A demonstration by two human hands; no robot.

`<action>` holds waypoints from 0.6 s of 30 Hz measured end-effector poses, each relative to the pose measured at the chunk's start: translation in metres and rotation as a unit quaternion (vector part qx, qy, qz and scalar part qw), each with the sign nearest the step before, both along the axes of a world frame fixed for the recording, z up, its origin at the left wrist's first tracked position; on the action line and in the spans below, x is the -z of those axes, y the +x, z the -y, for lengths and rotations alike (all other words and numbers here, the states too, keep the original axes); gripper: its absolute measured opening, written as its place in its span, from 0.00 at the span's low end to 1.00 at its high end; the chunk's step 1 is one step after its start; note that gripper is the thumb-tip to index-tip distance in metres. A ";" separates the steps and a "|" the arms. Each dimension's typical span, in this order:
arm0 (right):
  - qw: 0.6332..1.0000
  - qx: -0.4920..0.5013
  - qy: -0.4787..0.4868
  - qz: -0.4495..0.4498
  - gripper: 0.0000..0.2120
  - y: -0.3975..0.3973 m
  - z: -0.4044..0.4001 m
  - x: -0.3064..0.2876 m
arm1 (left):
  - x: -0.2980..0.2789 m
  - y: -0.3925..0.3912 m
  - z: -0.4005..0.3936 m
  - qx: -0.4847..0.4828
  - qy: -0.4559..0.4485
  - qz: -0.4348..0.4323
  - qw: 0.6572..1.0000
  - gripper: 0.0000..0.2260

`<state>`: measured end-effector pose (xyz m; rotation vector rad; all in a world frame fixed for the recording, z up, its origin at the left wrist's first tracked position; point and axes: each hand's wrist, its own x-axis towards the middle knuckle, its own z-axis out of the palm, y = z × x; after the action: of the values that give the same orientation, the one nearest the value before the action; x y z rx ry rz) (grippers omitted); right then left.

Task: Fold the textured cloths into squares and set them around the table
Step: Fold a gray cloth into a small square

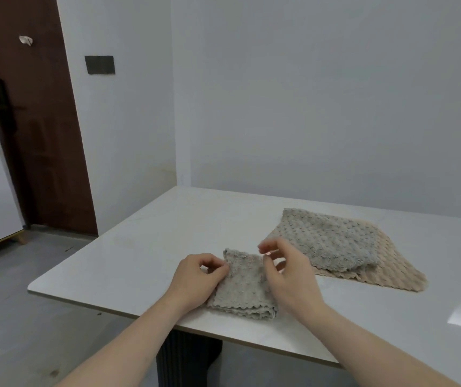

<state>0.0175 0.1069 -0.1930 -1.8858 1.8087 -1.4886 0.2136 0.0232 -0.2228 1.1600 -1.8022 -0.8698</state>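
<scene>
1. Head view, grip: the folded cloth point(241, 289) lies on the table point(128, 263) near its front edge. Its far left corner is pinched by the left hand point(197, 277) between thumb and forefinger. The right hand point(287, 277) is at the cloth's right edge with fingers curled and raised; whether anything is held between them cannot be told.

2. Head view, handling: the cloth is judged light, soft and limp, with no stiffness to hold a crease. Slipping in the fingers is judged unlikely because of the pile. It is best taken at the corners and edges, where the layers meet, so that the fold is kept together.

3. Head view, appearance: grey-beige, fluffy, with a raised dotted texture and a scalloped hem nearest the wrists. Several layers are seen at that hem. The outline is roughly square.

4. Head view, remainder: beyond the right hand and apart from it, a grey cloth point(332, 238) lies loosely on a beige cloth point(391, 272), both unfolded.
</scene>
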 end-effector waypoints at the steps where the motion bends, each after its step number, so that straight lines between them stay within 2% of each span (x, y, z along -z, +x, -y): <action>1: 1.000 0.005 -0.008 -0.018 0.10 -0.007 -0.004 0.010 | 0.001 0.000 0.001 -0.002 -0.004 0.001 1.000 0.07; 3: 0.999 0.008 0.000 -0.043 0.09 -0.016 -0.009 0.027 | 0.001 0.001 0.003 -0.011 -0.005 -0.010 1.000 0.09; 6: 0.998 0.000 0.022 -0.063 0.14 -0.020 -0.008 0.035 | 0.002 0.003 0.006 -0.040 -0.013 -0.024 0.999 0.11; 10: 0.991 -0.019 0.065 -0.115 0.21 -0.018 -0.005 0.034 | 0.003 0.001 0.007 -0.092 -0.021 0.009 0.995 0.12; 14: 0.981 -0.029 0.123 -0.147 0.24 -0.019 0.000 0.040 | 0.005 0.000 0.009 -0.116 -0.037 0.039 0.992 0.08; 16: 0.975 -0.026 0.142 -0.169 0.25 -0.020 0.003 0.041 | 0.006 0.001 0.008 -0.108 -0.074 0.014 0.991 0.07; 18: 0.968 -0.026 0.159 -0.192 0.26 -0.019 0.004 0.041 | 0.007 0.002 0.005 -0.054 -0.125 0.015 0.990 0.12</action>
<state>-0.0018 0.1029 -0.2338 -2.1322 1.9843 -0.7903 0.2161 0.0185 -0.2299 1.1014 -1.7957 -0.5469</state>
